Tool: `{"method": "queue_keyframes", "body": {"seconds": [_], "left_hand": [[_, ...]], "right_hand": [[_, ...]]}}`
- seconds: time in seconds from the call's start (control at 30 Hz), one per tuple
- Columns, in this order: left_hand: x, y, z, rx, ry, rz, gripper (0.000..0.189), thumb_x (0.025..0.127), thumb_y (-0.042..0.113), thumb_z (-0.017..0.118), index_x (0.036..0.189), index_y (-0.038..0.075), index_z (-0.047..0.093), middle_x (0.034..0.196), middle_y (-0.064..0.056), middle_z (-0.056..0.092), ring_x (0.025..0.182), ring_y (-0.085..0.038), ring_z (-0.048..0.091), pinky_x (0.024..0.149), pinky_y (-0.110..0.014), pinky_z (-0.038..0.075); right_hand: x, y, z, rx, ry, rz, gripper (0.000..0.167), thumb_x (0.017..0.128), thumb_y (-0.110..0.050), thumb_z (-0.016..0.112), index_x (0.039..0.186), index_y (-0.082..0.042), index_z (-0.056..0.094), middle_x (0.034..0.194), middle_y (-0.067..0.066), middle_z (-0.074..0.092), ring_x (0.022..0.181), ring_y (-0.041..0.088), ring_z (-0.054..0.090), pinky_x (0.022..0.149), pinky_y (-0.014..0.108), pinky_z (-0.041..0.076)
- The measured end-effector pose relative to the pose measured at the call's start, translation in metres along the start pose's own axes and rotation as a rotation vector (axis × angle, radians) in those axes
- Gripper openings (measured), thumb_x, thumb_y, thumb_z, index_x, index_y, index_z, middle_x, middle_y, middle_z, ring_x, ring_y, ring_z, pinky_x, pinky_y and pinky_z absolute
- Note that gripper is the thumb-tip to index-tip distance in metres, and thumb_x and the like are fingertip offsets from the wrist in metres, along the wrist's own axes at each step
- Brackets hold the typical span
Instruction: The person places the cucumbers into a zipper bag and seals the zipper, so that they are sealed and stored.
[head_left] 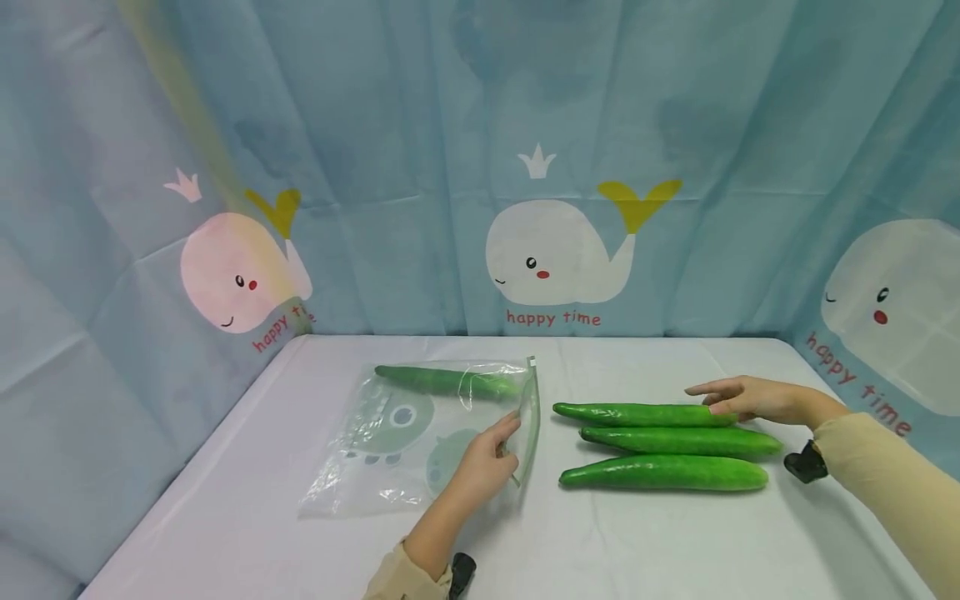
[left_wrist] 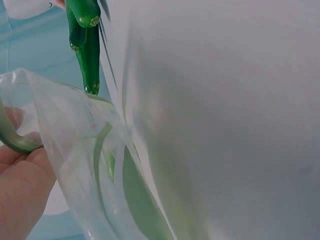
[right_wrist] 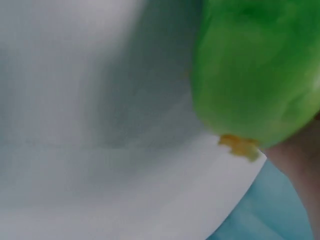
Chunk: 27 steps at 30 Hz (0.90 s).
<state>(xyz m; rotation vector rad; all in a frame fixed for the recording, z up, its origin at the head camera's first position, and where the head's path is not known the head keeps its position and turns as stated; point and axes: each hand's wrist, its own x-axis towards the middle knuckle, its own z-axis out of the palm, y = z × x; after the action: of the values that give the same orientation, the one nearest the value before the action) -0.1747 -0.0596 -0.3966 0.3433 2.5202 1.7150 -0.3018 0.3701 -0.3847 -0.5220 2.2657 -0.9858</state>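
A clear zip bag (head_left: 330, 483) printed with green cartoon shapes lies on the left half of the table, its green-edged mouth facing right. Inside it, along the far side, is one cucumber (head_left: 442, 382). My left hand (head_left: 480, 467) pinches the green zip edge (left_wrist: 15, 142) of the bag mouth, fingers on both sides of the film. To the right, three cucumbers lie side by side: a far one (head_left: 637, 414), a middle one (head_left: 675, 441) and a near one (head_left: 667, 472). My right hand (head_left: 765, 400) reaches over the far cucumber's right end, index finger extended, thumb touching its top.
A white cloth covers the table (head_left: 585, 550). Behind it and at both sides hangs a blue curtain (head_left: 390, 267) with whale prints. Dark wrist devices are strapped to both sleeves, one black piece (head_left: 806, 462) showing beside the right cuff.
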Motion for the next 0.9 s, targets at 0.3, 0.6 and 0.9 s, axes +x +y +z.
{"method": "queue_keyframes", "body": {"seconds": [0.3,0.6,0.9], "left_hand": [[0.001,0.0,0.001,0.003,0.01,-0.005,0.059,0.079,-0.011,0.045,0.137,-0.012,0.045,0.153,-0.017,0.035,0.14,-0.039,0.029,0.11,-0.052,0.031],[0.001,0.001,-0.001,-0.003,0.01,-0.007,0.058,0.08,-0.01,0.046,0.138,-0.013,0.043,0.153,-0.018,0.034,0.139,-0.04,0.029,0.11,-0.053,0.03],[0.001,0.001,-0.001,0.011,0.01,-0.002,0.058,0.079,-0.011,0.046,0.138,-0.013,0.044,0.152,-0.019,0.035,0.139,-0.041,0.029,0.109,-0.053,0.033]], "right_hand": [[0.009,0.014,-0.006,0.07,-0.086,0.056,0.065,0.092,-0.025,0.062,0.145,0.004,0.038,0.147,0.029,0.035,0.115,0.017,0.044,0.085,0.036,0.041],[0.013,0.015,-0.005,0.079,-0.09,0.07,0.066,0.09,-0.025,0.066,0.143,0.008,0.04,0.134,0.019,0.051,0.094,0.013,0.048,0.076,0.034,0.041],[0.012,0.015,0.0,0.048,-0.045,0.084,0.06,0.09,-0.025,0.068,0.135,0.01,0.049,0.128,0.019,0.057,0.111,0.025,0.054,0.085,0.039,0.047]]}}
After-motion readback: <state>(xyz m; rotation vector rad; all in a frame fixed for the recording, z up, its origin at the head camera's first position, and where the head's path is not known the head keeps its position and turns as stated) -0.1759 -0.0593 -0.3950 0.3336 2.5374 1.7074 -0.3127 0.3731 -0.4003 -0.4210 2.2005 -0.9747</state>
